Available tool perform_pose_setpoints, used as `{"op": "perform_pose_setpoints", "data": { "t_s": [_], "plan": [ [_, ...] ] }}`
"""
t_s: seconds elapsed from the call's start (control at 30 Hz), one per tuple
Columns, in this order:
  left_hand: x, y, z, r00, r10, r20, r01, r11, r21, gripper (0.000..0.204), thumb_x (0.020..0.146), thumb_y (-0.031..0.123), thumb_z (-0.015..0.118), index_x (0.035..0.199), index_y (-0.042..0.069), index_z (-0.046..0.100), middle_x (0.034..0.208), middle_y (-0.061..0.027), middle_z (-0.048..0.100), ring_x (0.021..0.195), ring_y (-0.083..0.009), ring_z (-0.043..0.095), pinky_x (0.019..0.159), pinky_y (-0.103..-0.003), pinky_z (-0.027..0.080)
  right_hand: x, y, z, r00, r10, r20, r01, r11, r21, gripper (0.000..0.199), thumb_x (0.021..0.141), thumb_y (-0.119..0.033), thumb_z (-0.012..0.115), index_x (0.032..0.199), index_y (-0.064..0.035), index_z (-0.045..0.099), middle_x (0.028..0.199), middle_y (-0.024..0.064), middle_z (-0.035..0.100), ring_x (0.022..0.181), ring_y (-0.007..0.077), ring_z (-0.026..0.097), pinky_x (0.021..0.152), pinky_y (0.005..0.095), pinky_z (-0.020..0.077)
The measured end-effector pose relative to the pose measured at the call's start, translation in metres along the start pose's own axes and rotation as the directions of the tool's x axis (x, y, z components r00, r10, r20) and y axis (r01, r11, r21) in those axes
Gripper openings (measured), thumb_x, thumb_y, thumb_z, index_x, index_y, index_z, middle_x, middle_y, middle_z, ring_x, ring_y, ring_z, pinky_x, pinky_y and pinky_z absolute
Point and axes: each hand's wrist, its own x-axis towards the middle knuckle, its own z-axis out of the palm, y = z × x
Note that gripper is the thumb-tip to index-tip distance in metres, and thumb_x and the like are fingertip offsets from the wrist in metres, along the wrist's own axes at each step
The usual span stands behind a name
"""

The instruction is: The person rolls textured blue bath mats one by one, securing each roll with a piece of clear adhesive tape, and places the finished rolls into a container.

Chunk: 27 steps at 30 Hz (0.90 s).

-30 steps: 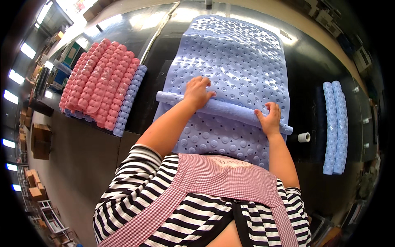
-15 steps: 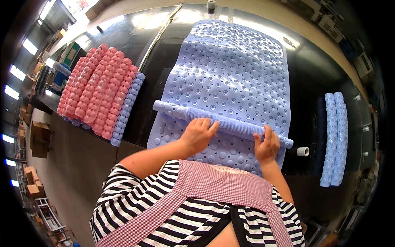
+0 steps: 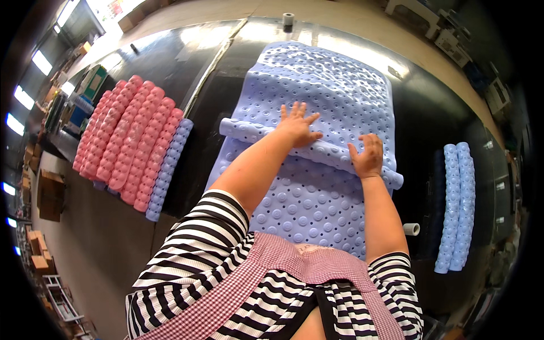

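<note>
A light blue bath mat (image 3: 334,107) with rows of round suction cups lies lengthwise in front of me on the dark table. Across its middle runs a rolled-up part (image 3: 328,154), its ends reaching past both sides of the mat. My left hand (image 3: 297,127) is spread on the mat at the far side of the roll, fingers stretched out and pointing away. Near the right end of the roll is my right hand (image 3: 368,156), its thumb apart from its slightly bent fingers. The palm of that hand hides its contact with the roll.
Several rolled pink mats (image 3: 127,139) are stacked at the left beside a rolled blue mat (image 3: 169,170). Two rolled blue mats (image 3: 456,207) lie at the right. One white tape roll (image 3: 411,229) is near my right forearm; another roll (image 3: 288,19) stands at the table's far edge.
Both hands have moved forward, the left one farther. The rolled part has turned away from me and grown thicker. My left fingers have gone from bent to spread.
</note>
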Motion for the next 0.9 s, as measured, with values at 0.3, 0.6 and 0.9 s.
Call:
{"op": "perform_pose_setpoints", "data": {
  "t_s": [0.3,0.6,0.9],
  "plan": [
    [0.022,-0.015,0.01,0.961,0.064,-0.267,-0.114,0.977,-0.177,0.039,0.092,0.044,0.071,0.109,0.009,0.071,0.117,-0.0135,0.067,0.115,-0.0339,0.06,0.097,-0.044,0.048,-0.03,-0.034,-0.001,0.981,-0.053,0.186,0.078,0.988,-0.134,0.086,0.073,-0.058,0.083,0.132,-0.0028,0.056,0.133,0.0161,0.059,0.129,0.0328,0.053,0.114,0.0483,0.0333],
    [-0.02,-0.007,0.011,0.979,0.182,-0.087,-0.166,0.971,0.171,0.091,0.061,0.051,0.092,0.136,0.014,0.056,0.125,-0.0097,0.063,0.118,-0.0335,0.06,0.102,-0.046,0.045,0.021,-0.019,-0.01,0.908,-0.023,0.418,0.089,0.986,-0.14,0.063,0.072,-0.047,0.087,0.115,-0.0081,0.064,0.116,0.0105,0.068,0.113,0.0302,0.063,0.101,0.045,0.0437],
    [-0.164,0.041,-0.008,0.932,0.259,-0.255,-0.217,0.959,0.18,0.077,0.073,0.05,0.084,0.132,0.009,0.056,0.105,-0.014,0.061,0.099,-0.0341,0.061,0.091,-0.047,0.045,-0.059,-0.068,-0.126,0.92,-0.281,0.272,0.298,0.954,-0.025,0.052,0.065,-0.027,0.085,0.11,-0.0054,0.067,0.096,0.0116,0.067,0.094,0.034,0.065,0.086,0.0437,0.047]
  ]
}}
